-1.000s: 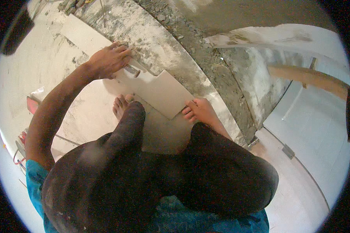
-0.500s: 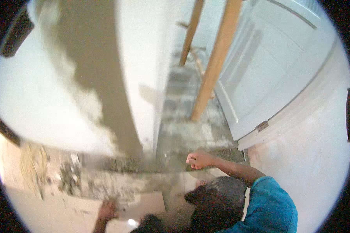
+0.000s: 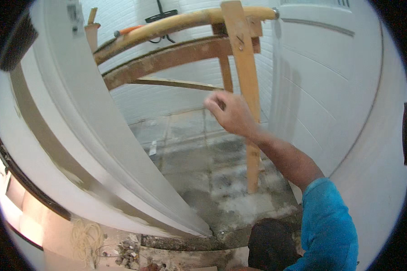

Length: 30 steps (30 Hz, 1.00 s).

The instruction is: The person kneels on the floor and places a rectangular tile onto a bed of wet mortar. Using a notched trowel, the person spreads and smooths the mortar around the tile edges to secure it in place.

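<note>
My right hand [image 3: 228, 112] is raised in the doorway with its fingers curled into a loose fist. I see nothing held in it. It hangs in front of an upright wooden post [image 3: 244, 77], and I cannot tell whether they touch. The post belongs to a wooden stand, where a curved, pale yellow pole [image 3: 167, 28] runs above a mortar-stained wooden beam [image 3: 167, 58]. My right arm, in a blue sleeve [image 3: 330, 221], reaches in from the lower right. My left hand is out of view.
A white panelled door [image 3: 321, 77] stands open on the right. On the left is a white door frame [image 3: 122, 135] beside a wall with a grey mortar strip [image 3: 54, 140]. Dusty tiles [image 3: 185, 158] cover the floor beyond. Coiled cord [image 3: 87, 237] and rubble [image 3: 127, 250] lie lower left.
My view has swung up and into the doorway, bringing the stand's top into sight. My right hand has risen from near the threshold to before the post. My left hand has left the picture.
</note>
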### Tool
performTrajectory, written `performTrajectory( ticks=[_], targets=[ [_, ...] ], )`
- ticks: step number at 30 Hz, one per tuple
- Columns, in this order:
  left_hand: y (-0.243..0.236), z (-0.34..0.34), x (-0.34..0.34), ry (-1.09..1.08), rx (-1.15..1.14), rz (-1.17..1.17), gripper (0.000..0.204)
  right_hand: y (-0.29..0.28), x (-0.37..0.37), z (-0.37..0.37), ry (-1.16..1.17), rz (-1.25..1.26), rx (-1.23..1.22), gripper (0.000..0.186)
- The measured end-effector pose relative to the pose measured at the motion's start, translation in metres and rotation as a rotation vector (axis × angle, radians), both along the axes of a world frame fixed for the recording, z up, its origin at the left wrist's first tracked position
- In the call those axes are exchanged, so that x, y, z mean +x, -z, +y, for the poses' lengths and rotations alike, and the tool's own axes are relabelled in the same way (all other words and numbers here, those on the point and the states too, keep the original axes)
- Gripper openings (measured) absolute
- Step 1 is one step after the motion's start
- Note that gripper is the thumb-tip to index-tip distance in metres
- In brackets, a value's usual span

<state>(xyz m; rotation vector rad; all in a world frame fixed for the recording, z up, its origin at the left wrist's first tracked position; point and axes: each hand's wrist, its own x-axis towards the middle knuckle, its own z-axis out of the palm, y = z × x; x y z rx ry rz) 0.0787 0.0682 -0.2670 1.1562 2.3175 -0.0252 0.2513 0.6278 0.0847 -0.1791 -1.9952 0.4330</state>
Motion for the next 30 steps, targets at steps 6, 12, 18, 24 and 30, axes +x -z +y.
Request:
performTrajectory(
  ticks=[6,12,18,24,30],
  targets=[
    [-0.149,0.047,0.035,-0.133,0.159,0.14,0.038,-0.159,-0.133,0.036,-0.657,0.088,-0.63,0.027],
    [-0.22,0.012,0.094,-0.291,0.186,0.379,0.027,-0.243,-0.265,0.047,-0.511,0.056,-0.634,0.047],
    [-0.235,-0.055,0.14,-0.571,0.256,0.632,0.027,-0.267,-0.362,0.065,-0.42,-0.157,-0.568,0.045],
    [-0.22,-0.103,0.172,-0.877,0.207,0.736,0.036,-0.273,-0.369,0.063,-0.266,0.126,-1.0,0.025],
    [-0.174,-0.132,0.165,-0.856,0.584,0.955,0.036,-0.269,-0.345,0.071,0.029,0.302,-0.597,0.043]
  ],
)
